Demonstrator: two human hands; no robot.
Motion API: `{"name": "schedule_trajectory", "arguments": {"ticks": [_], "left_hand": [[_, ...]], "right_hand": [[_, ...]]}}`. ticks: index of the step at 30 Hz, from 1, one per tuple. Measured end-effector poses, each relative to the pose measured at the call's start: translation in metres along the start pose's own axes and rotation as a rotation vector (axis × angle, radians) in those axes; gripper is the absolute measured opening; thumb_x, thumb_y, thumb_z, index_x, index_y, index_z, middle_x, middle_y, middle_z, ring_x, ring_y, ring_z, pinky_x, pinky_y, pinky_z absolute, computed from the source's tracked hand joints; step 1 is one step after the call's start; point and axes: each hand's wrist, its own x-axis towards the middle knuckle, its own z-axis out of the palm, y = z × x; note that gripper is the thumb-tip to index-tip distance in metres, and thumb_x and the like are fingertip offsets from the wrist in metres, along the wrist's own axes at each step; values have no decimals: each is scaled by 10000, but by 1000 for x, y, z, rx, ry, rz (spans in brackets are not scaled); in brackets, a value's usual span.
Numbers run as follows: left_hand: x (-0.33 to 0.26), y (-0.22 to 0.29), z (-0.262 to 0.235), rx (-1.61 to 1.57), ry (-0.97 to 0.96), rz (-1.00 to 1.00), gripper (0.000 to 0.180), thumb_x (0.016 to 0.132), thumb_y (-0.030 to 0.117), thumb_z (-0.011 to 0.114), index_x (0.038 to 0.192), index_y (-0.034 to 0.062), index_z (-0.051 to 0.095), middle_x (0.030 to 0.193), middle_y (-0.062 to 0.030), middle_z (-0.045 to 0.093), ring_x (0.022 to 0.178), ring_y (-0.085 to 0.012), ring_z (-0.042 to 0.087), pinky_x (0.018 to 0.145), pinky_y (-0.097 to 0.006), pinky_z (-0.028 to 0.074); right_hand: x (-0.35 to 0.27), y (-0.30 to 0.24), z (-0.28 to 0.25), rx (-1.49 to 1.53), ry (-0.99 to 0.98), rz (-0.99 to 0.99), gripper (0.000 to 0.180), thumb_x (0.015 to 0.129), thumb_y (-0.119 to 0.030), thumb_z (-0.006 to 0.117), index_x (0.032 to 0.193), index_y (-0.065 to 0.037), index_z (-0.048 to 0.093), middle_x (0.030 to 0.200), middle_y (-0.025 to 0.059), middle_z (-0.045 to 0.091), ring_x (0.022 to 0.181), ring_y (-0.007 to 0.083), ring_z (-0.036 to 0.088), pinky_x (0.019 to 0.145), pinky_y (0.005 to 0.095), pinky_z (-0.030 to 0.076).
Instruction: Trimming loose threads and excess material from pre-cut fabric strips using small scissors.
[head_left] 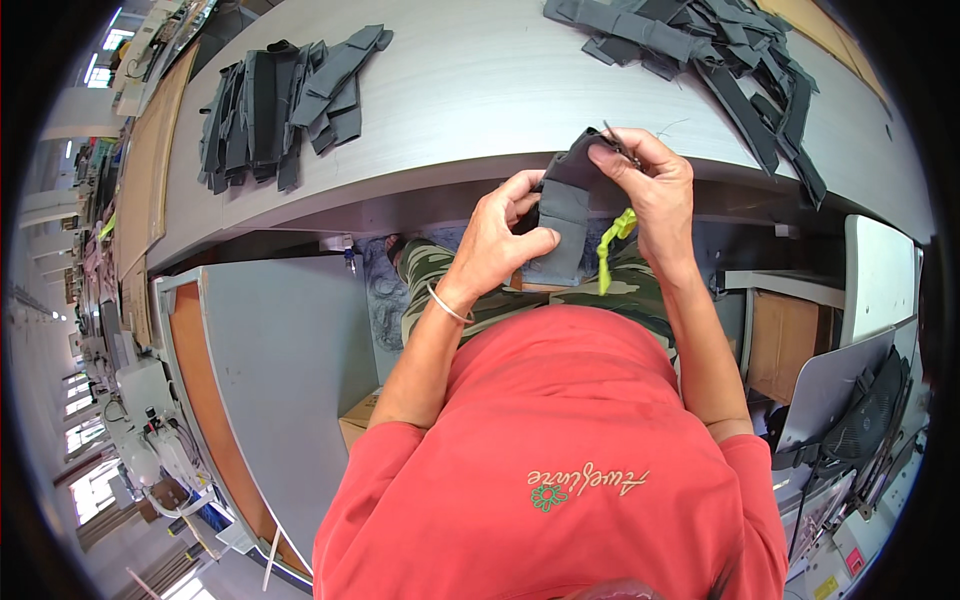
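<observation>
A folded dark grey fabric strip (563,225) hangs over my lap, just in front of the table's near edge. My left hand (505,235) grips its left side, with the thumb lying across the front. At its upper end, my right hand (652,185) pinches the cloth between thumb and fingers. A small dark pointed tool (622,150), looking like thread snips, shows at the right fingertips; most of it is hidden by the hand. From below that palm dangles a knotted yellow-green ribbon (606,255).
Similar grey strips lie in a neat pile (265,115) on the far left of the pale table (450,100). A looser heap (700,40) covers the far right. A grey cabinet panel (285,330) stands at my left; a cardboard box (782,345) sits on a shelf at right.
</observation>
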Motion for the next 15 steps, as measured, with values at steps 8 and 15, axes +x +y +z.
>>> {"name": "schedule_trajectory", "arguments": {"ticks": [8, 15], "left_hand": [[10, -17, 2, 34, 232, 20, 229, 914, 198, 619, 827, -13, 626, 607, 64, 536, 553, 6, 382, 481, -205, 286], [12, -18, 0, -131, 349, 97, 272, 907, 210, 626, 715, 18, 613, 604, 96, 438, 573, -5, 318, 486, -215, 237]], "right_hand": [[-7, -6, -1, -13, -31, 109, 78, 815, -55, 714, 878, -12, 701, 759, -39, 627, 718, 22, 517, 655, 182, 406], [-26, 3, 4, -498, -267, -261, 492, 602, 71, 576, 1030, -122, 723, 674, 68, 579, 573, 175, 521, 541, 277, 431]]}}
